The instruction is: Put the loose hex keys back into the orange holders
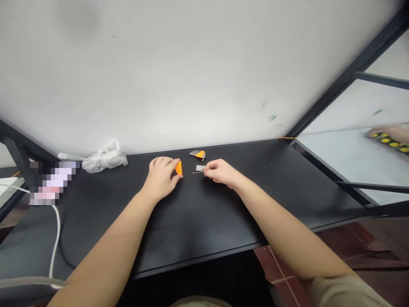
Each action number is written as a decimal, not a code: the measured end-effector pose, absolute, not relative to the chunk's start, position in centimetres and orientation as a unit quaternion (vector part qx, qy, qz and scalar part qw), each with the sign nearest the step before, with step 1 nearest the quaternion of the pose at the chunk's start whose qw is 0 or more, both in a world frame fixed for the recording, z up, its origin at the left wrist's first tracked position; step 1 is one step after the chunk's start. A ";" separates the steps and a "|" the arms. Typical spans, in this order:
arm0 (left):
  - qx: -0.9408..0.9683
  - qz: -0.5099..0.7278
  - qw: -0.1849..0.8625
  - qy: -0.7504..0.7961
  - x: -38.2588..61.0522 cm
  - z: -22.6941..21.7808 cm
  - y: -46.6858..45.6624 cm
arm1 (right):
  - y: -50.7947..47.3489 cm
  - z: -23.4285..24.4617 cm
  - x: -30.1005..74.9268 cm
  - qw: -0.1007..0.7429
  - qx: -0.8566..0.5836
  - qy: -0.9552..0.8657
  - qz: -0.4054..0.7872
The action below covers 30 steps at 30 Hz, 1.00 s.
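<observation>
My left hand [161, 179] rests on the black table [198, 221] with its fingers closed round an orange plastic holder [178, 168]. My right hand [220, 172] is curled beside it, its fingertips pinching a small bunch of loose metal hex keys [199, 169] that lie on the table between the two hands. Just behind them, near the wall, lies a second set of hex keys in an orange holder [198, 154].
A crumpled clear plastic bag [102, 160] lies at the back left. A white cable [55, 238] runs along the table's left side. At the far right, beyond a black frame, another person's hand [388, 134] holds yellow and black items. The white wall stands right behind the table.
</observation>
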<state>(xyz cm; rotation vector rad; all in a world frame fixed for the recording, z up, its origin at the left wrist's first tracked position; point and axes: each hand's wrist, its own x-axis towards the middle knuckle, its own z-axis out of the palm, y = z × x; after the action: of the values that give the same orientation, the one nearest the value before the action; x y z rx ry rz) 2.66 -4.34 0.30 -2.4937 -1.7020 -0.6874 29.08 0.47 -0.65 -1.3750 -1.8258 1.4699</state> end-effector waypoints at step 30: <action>-0.686 -0.362 -0.004 -0.631 -3.5 -2.4 -0.8 | 1.7 -3.4 29.2 0.214 -0.456 -0.846 0.176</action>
<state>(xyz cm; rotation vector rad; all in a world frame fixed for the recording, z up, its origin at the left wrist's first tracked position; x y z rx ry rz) -3.53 -0.78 -2.41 -2.1609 -1.9883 -1.1394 29.23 1.74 -3.44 -1.2664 -2.3458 0.4872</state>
